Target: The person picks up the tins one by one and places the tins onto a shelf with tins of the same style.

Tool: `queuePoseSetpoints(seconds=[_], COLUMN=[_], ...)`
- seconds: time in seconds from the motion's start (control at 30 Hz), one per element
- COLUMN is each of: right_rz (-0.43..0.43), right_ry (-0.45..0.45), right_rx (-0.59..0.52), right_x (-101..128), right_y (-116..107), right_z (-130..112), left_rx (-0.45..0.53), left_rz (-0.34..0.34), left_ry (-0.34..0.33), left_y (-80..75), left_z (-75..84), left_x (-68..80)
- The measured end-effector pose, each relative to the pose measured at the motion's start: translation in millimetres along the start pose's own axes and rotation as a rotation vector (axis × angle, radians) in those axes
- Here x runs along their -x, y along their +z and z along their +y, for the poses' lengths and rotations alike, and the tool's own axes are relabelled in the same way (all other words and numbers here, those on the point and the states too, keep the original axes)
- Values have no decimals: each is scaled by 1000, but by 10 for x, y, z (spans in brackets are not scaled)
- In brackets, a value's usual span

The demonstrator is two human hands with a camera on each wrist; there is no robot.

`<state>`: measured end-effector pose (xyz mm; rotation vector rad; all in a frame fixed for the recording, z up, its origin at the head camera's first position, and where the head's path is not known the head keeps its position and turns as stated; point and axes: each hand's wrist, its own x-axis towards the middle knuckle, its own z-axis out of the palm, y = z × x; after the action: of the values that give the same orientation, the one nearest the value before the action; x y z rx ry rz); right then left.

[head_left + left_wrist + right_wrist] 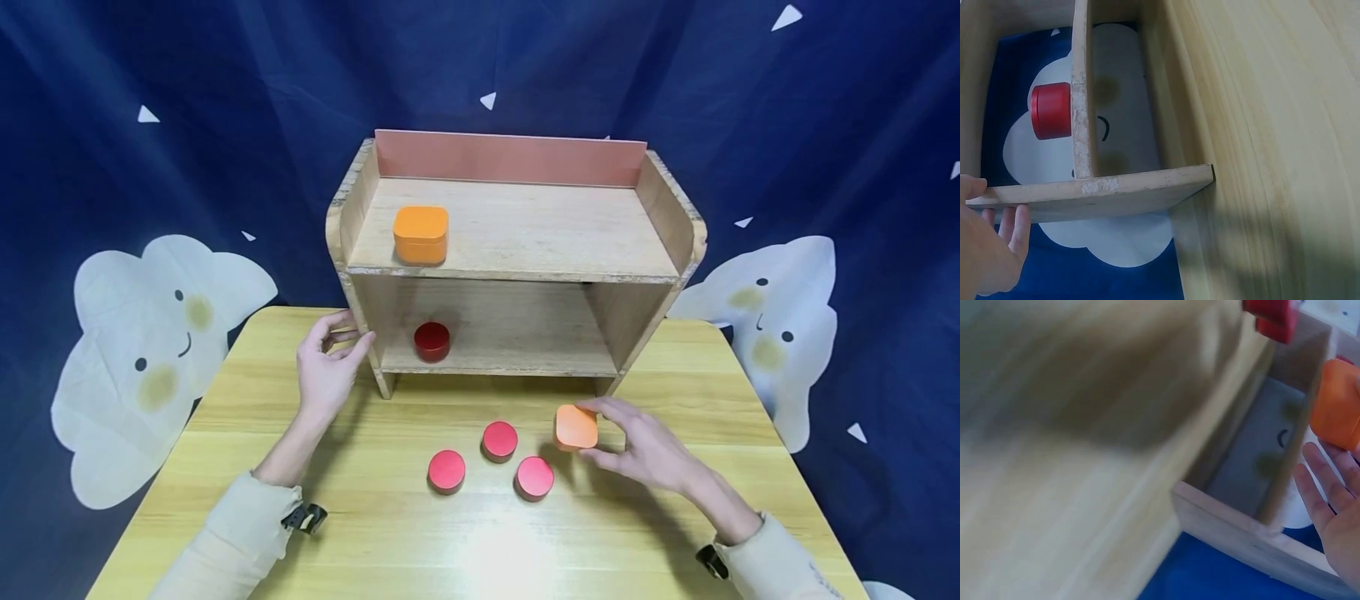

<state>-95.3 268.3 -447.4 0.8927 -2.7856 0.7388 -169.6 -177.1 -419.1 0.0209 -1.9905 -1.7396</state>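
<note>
The fingers of the right hand (648,446) stand apart from the thumb just wide enough to pinch a rounded-square, matte orange box (576,427) by opposite sides, in front of the right end of a two-tier pale wooden shelf (517,225). The left hand (326,367) pinches the shelf's left side panel, thumb at its front edge and fingers against its outer face. Left of the held box, three round, glossy red tins (534,478) sit on the light wooden table (360,550); a single red tin (432,342) stands on the lower board and another orange box (422,236) on the upper one. The right wrist view cuts off the held box and most of the thumb at its right edge and blurs the table; the left wrist view crops the left hand. Whether the held box touches the table is hard to tell.
</note>
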Motion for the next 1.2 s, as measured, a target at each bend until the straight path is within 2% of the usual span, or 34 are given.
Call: queuePoseSetpoints(seconds=[0.4,0.8,1.2], right_rz=[96,198,218], right_ry=[-98,-269,-326], right_rx=[36,69,83], right_x=[-180,-367,-589], right_y=[-372,-595,-829], right_z=[-177,-372,-589], left_rx=[7,4,1], left_rz=[6,-5,-9], left_ry=[8,0,-6], left_y=[-13,-5,-9], left_z=[-12,8,9], left_x=[4,15,18])
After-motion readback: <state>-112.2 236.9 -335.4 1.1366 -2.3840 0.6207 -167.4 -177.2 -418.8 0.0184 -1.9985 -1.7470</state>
